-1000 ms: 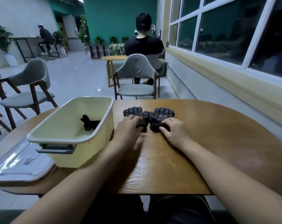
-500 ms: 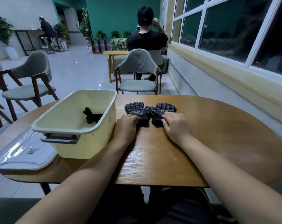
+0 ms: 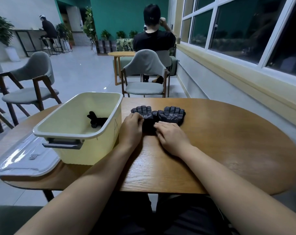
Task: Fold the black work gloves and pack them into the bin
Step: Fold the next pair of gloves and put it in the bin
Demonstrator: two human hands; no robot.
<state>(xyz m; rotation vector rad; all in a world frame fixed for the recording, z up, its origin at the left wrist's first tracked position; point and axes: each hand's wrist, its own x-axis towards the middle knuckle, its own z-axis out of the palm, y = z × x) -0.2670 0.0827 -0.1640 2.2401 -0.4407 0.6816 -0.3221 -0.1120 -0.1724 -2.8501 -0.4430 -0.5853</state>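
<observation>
Where the rounded brown wooden table (image 3: 228,141) curves away at its left edge, a clear flat plastic lid (image 3: 23,160) lies partly over the rim. Just right of the lid, touching it, stands a cream rectangular plastic bin (image 3: 110,112) with a grey handle on its near end and a letter A marked on its right wall. Inside the bin, against the right wall, lies a crumpled black glove (image 3: 97,120). The left hand (image 3: 132,128) rests just beside the bin's right wall, knuckles up, its fingers curled close together over the near left part of a pair of black knitted work gloves with grey dotted palms (image 3: 171,114). Its fingertips are hidden, so how firmly they grip cannot be told. The pair lies flat, side by side and palm up, toward the middle of the table's far edge, glove fingers pointing away from the person. The right hand (image 3: 171,136) lies on the table with its fingers pressed together, angled left, their tips touching the dark cuff area between the two hands.
</observation>
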